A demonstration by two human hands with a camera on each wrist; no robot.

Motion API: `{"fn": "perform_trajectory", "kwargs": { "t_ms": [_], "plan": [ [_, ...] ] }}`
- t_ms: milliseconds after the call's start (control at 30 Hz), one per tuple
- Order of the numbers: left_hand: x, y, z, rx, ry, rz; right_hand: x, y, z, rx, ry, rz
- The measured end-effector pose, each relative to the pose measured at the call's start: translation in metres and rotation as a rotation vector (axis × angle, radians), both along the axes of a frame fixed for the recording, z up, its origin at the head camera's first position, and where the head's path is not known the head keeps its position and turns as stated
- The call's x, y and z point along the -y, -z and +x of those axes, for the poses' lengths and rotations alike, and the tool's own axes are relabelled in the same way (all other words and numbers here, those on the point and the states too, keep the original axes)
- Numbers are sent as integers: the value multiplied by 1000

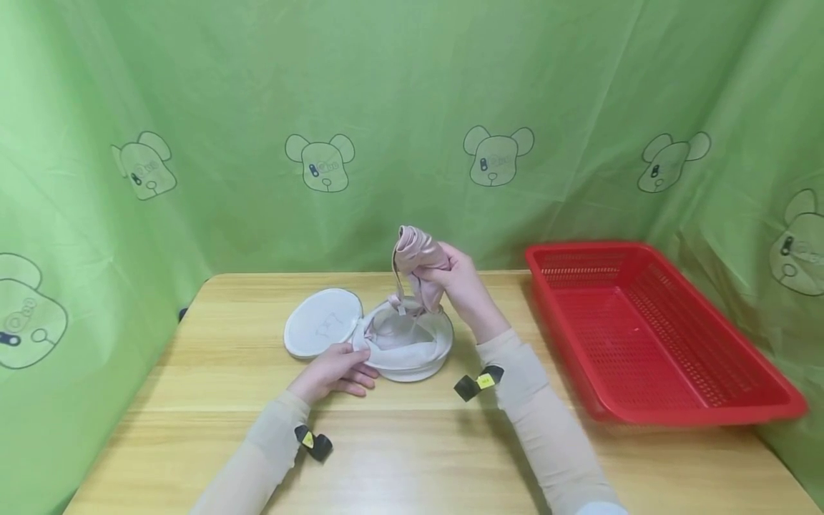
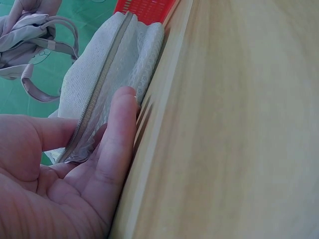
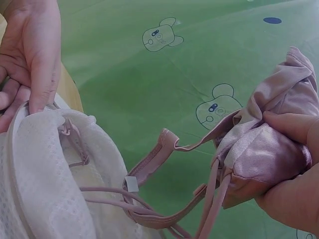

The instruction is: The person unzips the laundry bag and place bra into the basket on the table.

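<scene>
A white mesh laundry bag (image 1: 412, 361) with a zipped rim stands on the table, its round lid (image 1: 324, 323) folded out flat to the left. My left hand (image 1: 337, 370) pinches the bag's near left rim between thumb and fingers; the zipper edge (image 2: 97, 87) runs through that grip in the left wrist view. Above the opening, my right hand (image 1: 465, 282) holds a bunched pink satin bra (image 1: 418, 259). Its thin straps (image 3: 149, 211) hang down into the bag, and a small white tag (image 3: 132, 183) shows on the band.
A red plastic basket (image 1: 682, 415) with slotted walls stands at the right of the wooden table (image 1: 232, 386). Green curtains (image 1: 412, 79) printed with bear heads enclose the back and sides. A black wrist strap (image 1: 479, 383) is on my right sleeve.
</scene>
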State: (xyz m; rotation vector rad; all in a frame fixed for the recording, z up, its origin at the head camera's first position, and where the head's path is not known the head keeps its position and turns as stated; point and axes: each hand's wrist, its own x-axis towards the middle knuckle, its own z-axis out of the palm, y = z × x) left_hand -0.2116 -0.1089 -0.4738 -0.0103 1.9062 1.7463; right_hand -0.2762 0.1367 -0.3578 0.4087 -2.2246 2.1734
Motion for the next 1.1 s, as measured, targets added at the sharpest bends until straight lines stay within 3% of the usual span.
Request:
{"fn": "perform_trajectory", "kwargs": {
  "t_ms": [1100],
  "plan": [
    [0, 2, -1, 10, -17, 7, -6, -38, 7, -45, -2, 4]
  ]
}}
